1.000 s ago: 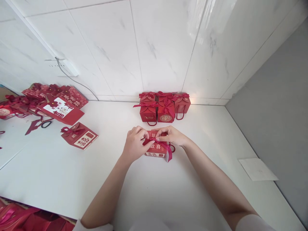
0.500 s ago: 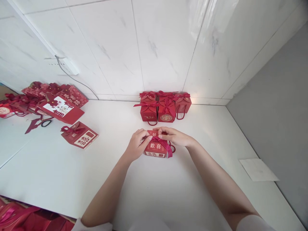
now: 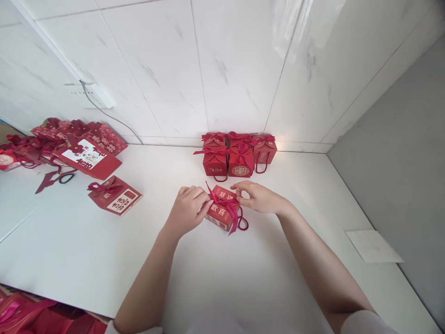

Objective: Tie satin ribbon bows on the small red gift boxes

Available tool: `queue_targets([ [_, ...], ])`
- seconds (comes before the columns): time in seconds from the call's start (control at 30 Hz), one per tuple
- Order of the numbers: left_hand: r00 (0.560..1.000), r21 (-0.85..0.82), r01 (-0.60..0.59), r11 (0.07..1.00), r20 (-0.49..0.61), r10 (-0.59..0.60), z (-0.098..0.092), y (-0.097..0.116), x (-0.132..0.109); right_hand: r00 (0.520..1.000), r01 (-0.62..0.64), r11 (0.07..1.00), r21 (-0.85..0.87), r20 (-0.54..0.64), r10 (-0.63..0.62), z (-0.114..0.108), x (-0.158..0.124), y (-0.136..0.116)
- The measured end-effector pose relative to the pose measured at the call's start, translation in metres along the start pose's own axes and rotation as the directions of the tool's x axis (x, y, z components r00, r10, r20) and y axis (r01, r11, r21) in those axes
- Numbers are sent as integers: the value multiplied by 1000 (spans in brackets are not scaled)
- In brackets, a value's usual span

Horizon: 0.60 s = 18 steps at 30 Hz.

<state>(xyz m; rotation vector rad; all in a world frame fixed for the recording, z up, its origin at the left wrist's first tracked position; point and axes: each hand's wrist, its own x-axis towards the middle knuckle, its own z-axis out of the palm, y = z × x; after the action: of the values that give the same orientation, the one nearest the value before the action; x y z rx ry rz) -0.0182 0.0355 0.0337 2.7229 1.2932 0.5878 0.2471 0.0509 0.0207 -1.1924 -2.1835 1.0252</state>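
Left fingers (image 3: 205, 200) pinching ribbon (image 3: 225, 202); right fingers (image 3: 244, 202) loosely curled against it.

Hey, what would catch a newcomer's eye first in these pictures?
Probably the red box with its ribbon bow, on the white table between the left hand and the right hand. Next might come the cluster of beribboned red boxes by the tiled wall straight ahead, then the jumble of red packaging at left.

Open tabletop (image 3: 313, 199) stretches right of the right hand (image 3: 257, 197); clustered boxes (image 3: 239, 160) block the way beyond it; a lone box (image 3: 115, 196) sits left of the left hand (image 3: 187, 209).
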Motion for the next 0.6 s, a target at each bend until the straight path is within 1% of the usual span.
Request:
queue_targets([
  [0.07, 995, -52, 93, 994, -37, -95, 2, -3, 0, 1000, -15, 1000, 0, -23, 15, -2, -2, -3],
  [0.13, 984, -191, 165, 968, -42, -176, 5, -6, 0, 999, -10, 999, 32, -31, 11, -5, -4, -7],
  [0.17, 982, -271, 169, 948, -35, -186, 6, -7, 0, 1000, 4, 998, 55, -31, -2, -7, -5, -9],
  [0.23, 991, -418, 118, 901, -11, -135, 8, -8, 1, 998, 42, 995, 92, -46, -38, -8, -4, -13],
  [0.33, 999, -561, 30, 827, 48, -4, 8, -7, 1, 994, 84, 993, 77, -80, -77, -6, -2, -16],
  [0.4, 996, -636, 20, 771, 84, 43, 8, -7, 1, 993, 96, 994, 51, -80, -91, -4, -1, -16],
  [0.43, 995, -669, 28, 743, 88, 42, 8, -8, 1, 992, 100, 994, 44, -76, -96, -4, -1, -15],
  [0.5, 998, -708, 62, 703, 68, -21, 10, -10, 1, 992, 107, 993, 48, -67, -104, -3, -1, -14],
  [0.53, 996, -705, 90, 703, 54, -72, 11, -11, 1, 992, 111, 992, 56, -62, -107, -2, 0, -14],
  [0.6, 986, -659, 152, 737, 45, -163, 14, -12, 2, 993, 112, 990, 81, -45, -109, -2, 0, -13],
])
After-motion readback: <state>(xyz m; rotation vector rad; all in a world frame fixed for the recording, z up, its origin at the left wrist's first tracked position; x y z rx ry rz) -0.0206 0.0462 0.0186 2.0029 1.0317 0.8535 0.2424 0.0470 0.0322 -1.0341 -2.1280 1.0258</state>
